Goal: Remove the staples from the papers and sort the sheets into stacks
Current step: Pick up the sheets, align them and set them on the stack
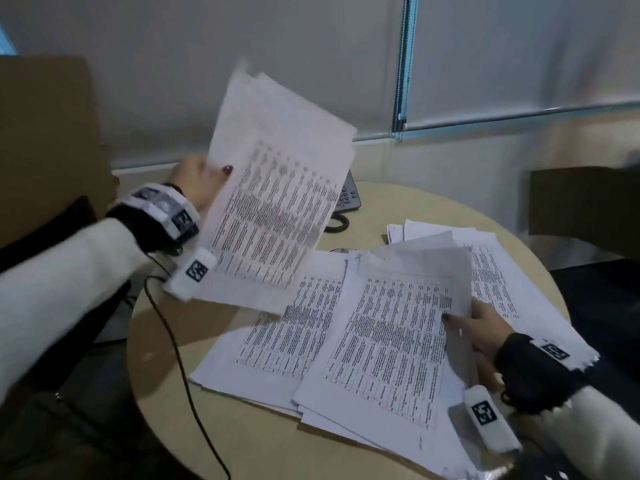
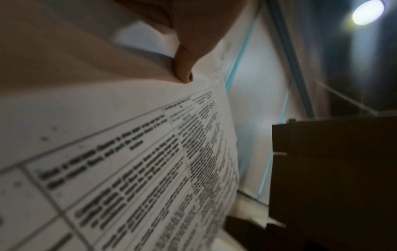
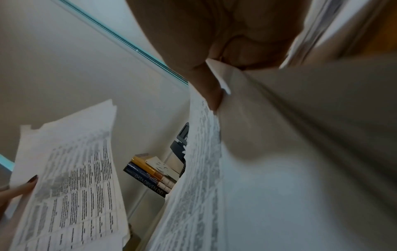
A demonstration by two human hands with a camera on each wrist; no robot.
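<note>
The print on every page is too blurred to read, and no staple can be made out. The left hand (image 1: pixel 199 183) grips a raised bundle of sheets (image 1: pixel 273 192) by its edge, thumb on top; its sheet count cannot be told. The right hand (image 1: pixel 479 329) pinches a lifted page (image 1: pixel 426 271) above the papers (image 1: pixel 377 344) spread in roughly three overlapping piles on the round desk (image 1: pixel 166 393). A phone (image 1: pixel 348 195) shows partly behind the bundle; three books (image 3: pixel 150 176) are stacked beyond.

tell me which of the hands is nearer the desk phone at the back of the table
Left. The left hand is raised above the table's left side holding a sheaf of sheets that overlaps the desk phone. The right hand is at the near right, pinching a sheet edge.
</note>
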